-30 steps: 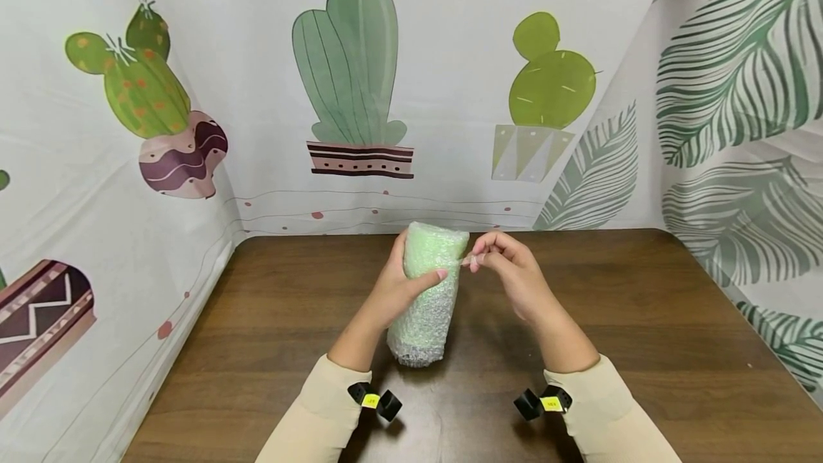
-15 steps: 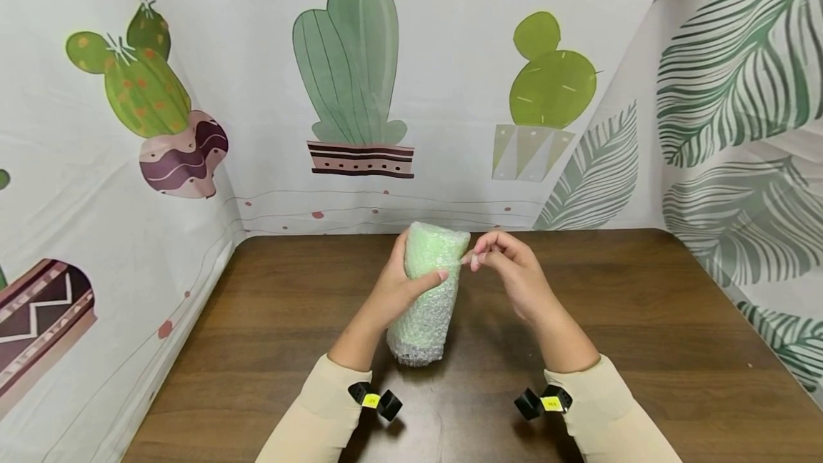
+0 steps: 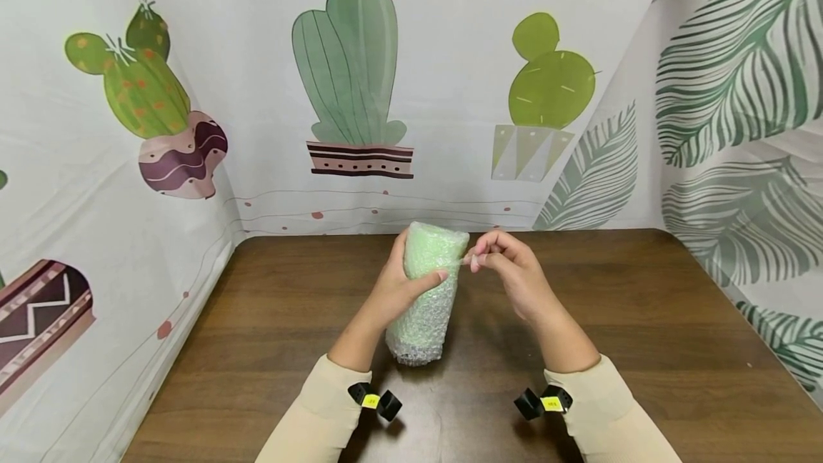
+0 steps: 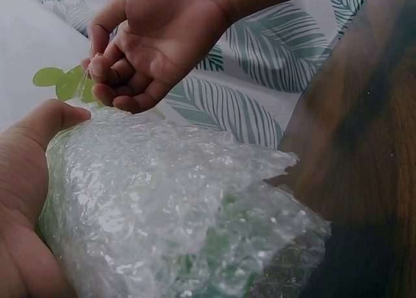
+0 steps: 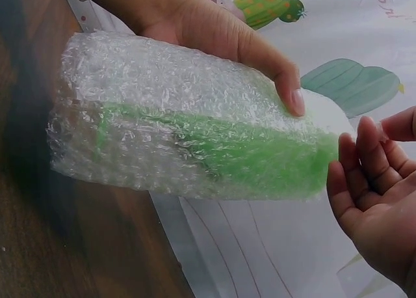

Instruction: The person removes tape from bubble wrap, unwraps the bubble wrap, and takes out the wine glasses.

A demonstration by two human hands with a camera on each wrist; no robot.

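A tall green object wrapped in bubble wrap (image 3: 424,316) leans slightly, its lower end close over the table. My left hand (image 3: 397,284) grips its upper part from the left, thumb across the front. On the other side my right hand (image 3: 514,277) pinches the end of a thin clear strip, which looks like tape (image 4: 82,86), between thumb and index finger. The strip stretches from the wrap near the left thumb (image 4: 70,114) to those fingertips. Through the plastic, green shows strongest towards the top in the right wrist view; what is inside stays hidden.
The brown wooden table (image 3: 289,320) spreads beneath both arms. Behind it hangs a white cloth (image 3: 450,77) printed with cacti and leaves. A black wrist camera (image 3: 376,400) sits on the left cuff and another wrist camera (image 3: 541,403) on the right.
Both hands and the wrapped bundle keep almost the same place over the last second. Only tiny shifts show at the clear strip and the bundle's lower end.
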